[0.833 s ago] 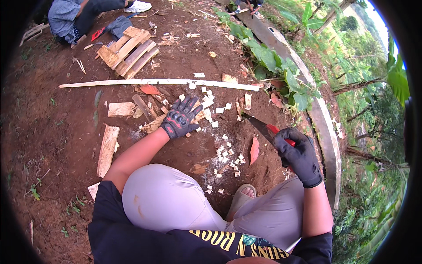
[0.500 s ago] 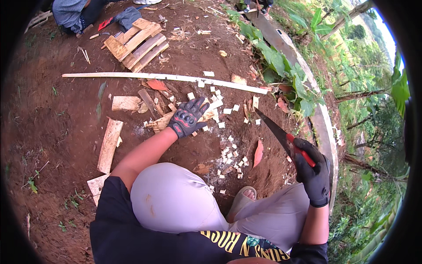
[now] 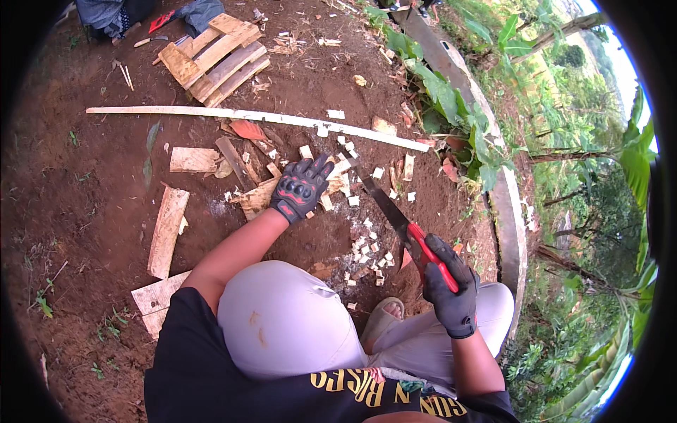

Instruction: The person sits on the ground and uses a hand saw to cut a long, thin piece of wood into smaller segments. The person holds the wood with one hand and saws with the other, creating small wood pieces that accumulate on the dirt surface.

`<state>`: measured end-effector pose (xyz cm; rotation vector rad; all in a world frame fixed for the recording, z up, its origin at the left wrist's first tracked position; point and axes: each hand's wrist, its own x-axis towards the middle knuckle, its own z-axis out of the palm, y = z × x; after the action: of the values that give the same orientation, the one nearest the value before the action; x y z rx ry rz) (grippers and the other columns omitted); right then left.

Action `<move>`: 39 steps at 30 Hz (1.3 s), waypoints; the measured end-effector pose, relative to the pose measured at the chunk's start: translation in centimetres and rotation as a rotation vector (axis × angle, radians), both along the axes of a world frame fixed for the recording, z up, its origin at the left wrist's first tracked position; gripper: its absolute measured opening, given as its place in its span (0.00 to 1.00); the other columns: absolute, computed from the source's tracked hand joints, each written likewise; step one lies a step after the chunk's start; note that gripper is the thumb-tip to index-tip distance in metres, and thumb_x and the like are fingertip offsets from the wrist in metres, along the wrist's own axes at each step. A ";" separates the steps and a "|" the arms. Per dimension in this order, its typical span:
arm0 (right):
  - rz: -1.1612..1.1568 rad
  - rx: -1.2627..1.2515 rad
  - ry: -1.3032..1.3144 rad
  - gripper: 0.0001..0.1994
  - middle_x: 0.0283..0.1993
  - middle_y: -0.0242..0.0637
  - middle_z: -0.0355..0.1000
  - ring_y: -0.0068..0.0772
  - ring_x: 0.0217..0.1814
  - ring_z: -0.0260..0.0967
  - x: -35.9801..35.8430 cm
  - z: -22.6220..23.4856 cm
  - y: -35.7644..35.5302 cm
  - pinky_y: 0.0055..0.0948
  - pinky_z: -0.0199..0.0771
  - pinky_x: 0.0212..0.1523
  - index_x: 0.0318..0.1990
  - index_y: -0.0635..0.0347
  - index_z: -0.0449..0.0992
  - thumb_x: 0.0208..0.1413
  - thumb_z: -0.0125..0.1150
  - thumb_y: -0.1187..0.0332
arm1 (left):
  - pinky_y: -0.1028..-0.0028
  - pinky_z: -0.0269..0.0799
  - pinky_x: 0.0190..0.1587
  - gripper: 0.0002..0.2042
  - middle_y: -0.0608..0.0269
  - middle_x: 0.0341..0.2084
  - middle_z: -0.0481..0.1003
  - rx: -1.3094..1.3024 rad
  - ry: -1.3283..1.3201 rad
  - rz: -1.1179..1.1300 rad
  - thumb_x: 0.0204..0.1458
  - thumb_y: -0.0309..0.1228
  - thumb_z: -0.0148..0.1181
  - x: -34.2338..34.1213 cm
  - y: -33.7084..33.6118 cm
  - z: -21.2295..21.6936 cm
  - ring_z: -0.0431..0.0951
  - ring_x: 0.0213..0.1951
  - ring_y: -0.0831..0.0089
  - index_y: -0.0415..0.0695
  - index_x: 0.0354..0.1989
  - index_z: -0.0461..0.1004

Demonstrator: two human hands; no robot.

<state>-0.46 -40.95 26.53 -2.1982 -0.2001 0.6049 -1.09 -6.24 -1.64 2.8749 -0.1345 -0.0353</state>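
Observation:
My left hand [image 3: 301,189], in a black glove with red trim, presses down on a pale wooden strip [image 3: 340,168], fingers curled over it. A rough board [image 3: 259,198] lies beneath, partly covered by the hand. In my right hand [image 3: 453,285], also gloved, is a handsaw [image 3: 388,208] with a red handle. Its dark blade points up and left, the tip close to the strip's free end; whether they touch I cannot tell. Small cut wooden blocks [image 3: 363,250] lie scattered on the soil between my hands and my foot.
Beyond my hands a long pale batten [image 3: 240,114] lies across the ground. Farther off stands a stack of planks [image 3: 226,67]. Loose boards [image 3: 168,233] lie at left. A concrete kerb [image 3: 511,218] and plants border the right. Part of another person [image 3: 106,13] shows at upper left.
My right hand has brought the saw left and inward, its tip now near the strip. The left hand stays on the wood. The view has shifted slightly.

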 end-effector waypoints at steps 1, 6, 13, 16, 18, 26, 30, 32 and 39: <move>-0.019 0.005 0.011 0.22 0.68 0.52 0.79 0.50 0.66 0.82 0.0 0.0 -0.4 0.40 0.82 0.63 0.68 0.59 0.80 0.67 0.67 0.71 | 0.52 0.64 0.74 0.27 0.60 0.80 0.65 -0.005 0.000 0.002 0.71 0.42 0.55 -0.1 0.2 0.0 0.70 0.72 0.52 0.54 0.77 0.69; 0.006 -0.060 0.008 0.21 0.63 0.51 0.83 0.50 0.58 0.86 -1.7 2.4 -1.5 0.41 0.84 0.56 0.66 0.58 0.81 0.66 0.67 0.70 | 0.51 0.65 0.73 0.27 0.61 0.79 0.66 -0.017 0.004 -0.005 0.70 0.42 0.57 0.0 0.3 0.5 0.71 0.71 0.54 0.55 0.77 0.70; 0.131 -0.173 -0.121 0.20 0.57 0.53 0.85 0.51 0.53 0.88 -1.5 3.9 -0.8 0.42 0.85 0.52 0.63 0.59 0.84 0.64 0.67 0.70 | 0.51 0.65 0.73 0.27 0.62 0.80 0.64 -0.046 0.008 0.001 0.69 0.42 0.57 0.1 0.8 0.6 0.72 0.70 0.55 0.56 0.76 0.71; 0.103 -0.198 -0.111 0.19 0.52 0.51 0.86 0.48 0.46 0.88 -0.7 4.0 -0.7 0.41 0.84 0.48 0.63 0.60 0.84 0.65 0.66 0.68 | 0.52 0.65 0.73 0.27 0.63 0.80 0.65 -0.030 0.033 -0.009 0.68 0.42 0.57 0.3 0.5 0.7 0.71 0.71 0.55 0.57 0.77 0.71; 0.060 -0.202 -0.100 0.20 0.49 0.50 0.86 0.45 0.42 0.87 -0.2 4.0 -0.6 0.40 0.83 0.44 0.63 0.60 0.84 0.67 0.65 0.65 | 0.52 0.65 0.74 0.27 0.64 0.79 0.65 -0.027 0.044 -0.009 0.69 0.44 0.57 0.3 0.6 0.7 0.71 0.71 0.56 0.57 0.77 0.70; 0.014 -0.177 0.109 0.24 0.36 0.43 0.85 0.33 0.28 0.82 -0.2 4.9 -0.3 0.35 0.80 0.35 0.70 0.63 0.78 0.68 0.64 0.66 | 0.51 0.65 0.74 0.28 0.65 0.79 0.65 -0.066 0.088 -0.001 0.70 0.49 0.57 0.4 0.9 0.7 0.71 0.72 0.55 0.59 0.77 0.70; 0.020 -0.263 0.160 0.26 0.41 0.44 0.87 0.35 0.33 0.85 -1.4 4.8 0.4 0.37 0.82 0.39 0.72 0.61 0.76 0.68 0.65 0.70 | 0.51 0.65 0.74 0.28 0.64 0.80 0.65 -0.095 0.100 -0.001 0.70 0.50 0.56 0.6 1.3 0.8 0.71 0.72 0.55 0.59 0.77 0.70; 0.033 -0.132 0.060 0.24 0.49 0.51 0.87 0.48 0.43 0.88 -1.5 3.2 1.9 0.40 0.84 0.46 0.71 0.60 0.77 0.69 0.65 0.69 | 0.51 0.65 0.74 0.28 0.64 0.79 0.65 -0.089 0.085 -0.013 0.71 0.50 0.55 0.6 1.1 0.4 0.70 0.73 0.55 0.59 0.77 0.70; 0.091 -0.071 -0.084 0.21 0.57 0.51 0.85 0.56 0.54 0.86 2.2 -6.0 7.6 0.50 0.74 0.70 0.68 0.56 0.80 0.70 0.66 0.66 | 0.49 0.65 0.74 0.26 0.66 0.79 0.65 -0.099 0.094 0.003 0.70 0.47 0.57 0.7 1.5 0.6 0.71 0.72 0.55 0.61 0.76 0.70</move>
<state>1.76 -33.32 20.51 -2.2954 -0.3291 0.5779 -0.40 -4.76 -1.03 2.7683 -0.1103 -0.1581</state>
